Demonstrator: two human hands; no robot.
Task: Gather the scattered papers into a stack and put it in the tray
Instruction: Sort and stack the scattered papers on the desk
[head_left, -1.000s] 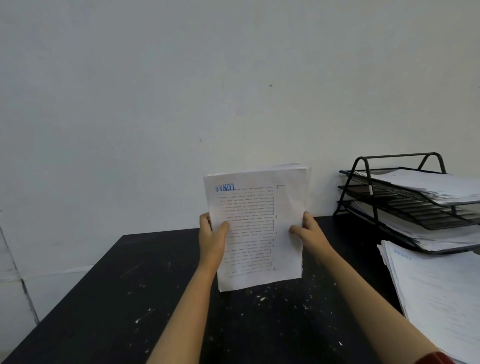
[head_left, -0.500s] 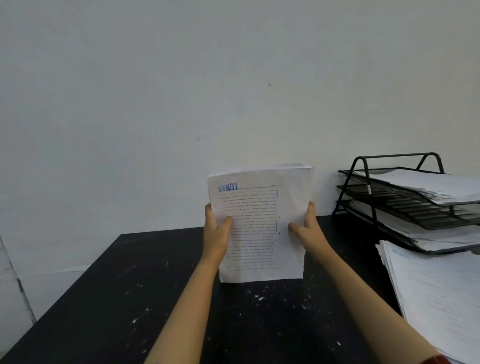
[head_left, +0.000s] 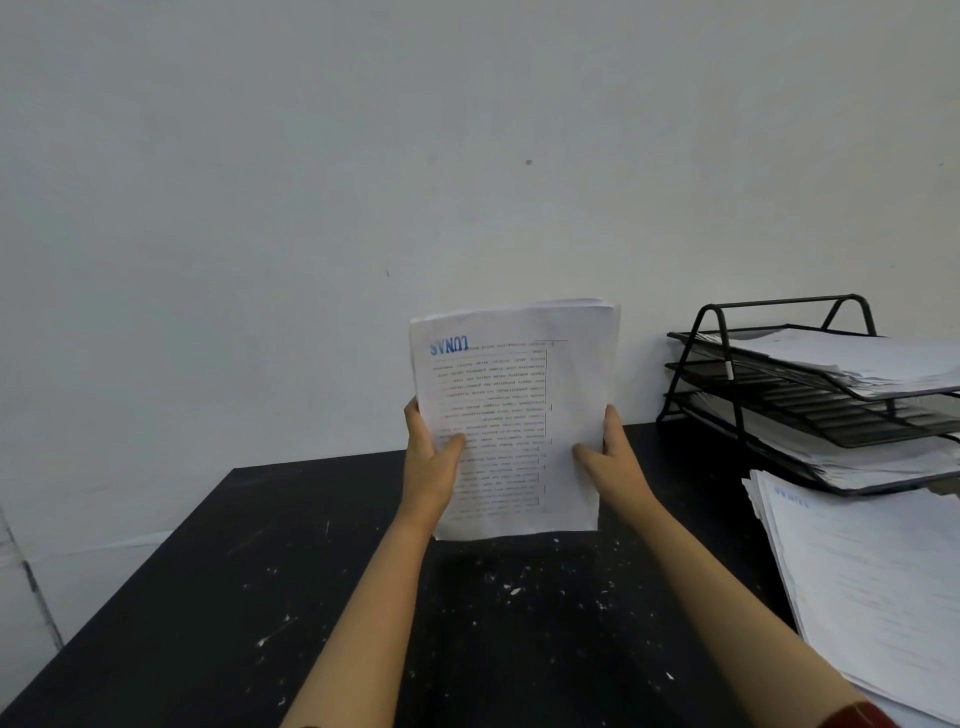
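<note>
I hold a stack of white printed papers (head_left: 519, 415) upright above the black table (head_left: 208, 597), its text upside down with a blue stamp at the top left. My left hand (head_left: 431, 462) grips the stack's left edge, thumb on the front sheet. My right hand (head_left: 608, 457) grips the right edge. The stack's lower edge hangs just above the tabletop. A black wire three-tier tray (head_left: 779, 395) stands at the right, against the wall, with papers in its top and bottom tiers.
Another pile of white papers (head_left: 872, 587) lies on the table's right side, in front of the tray. A plain white wall (head_left: 363, 182) rises behind the table. The tabletop is speckled with white flecks.
The stack has been lifted slightly and turned a little more square to me; both hands keep their grip on its edges.
</note>
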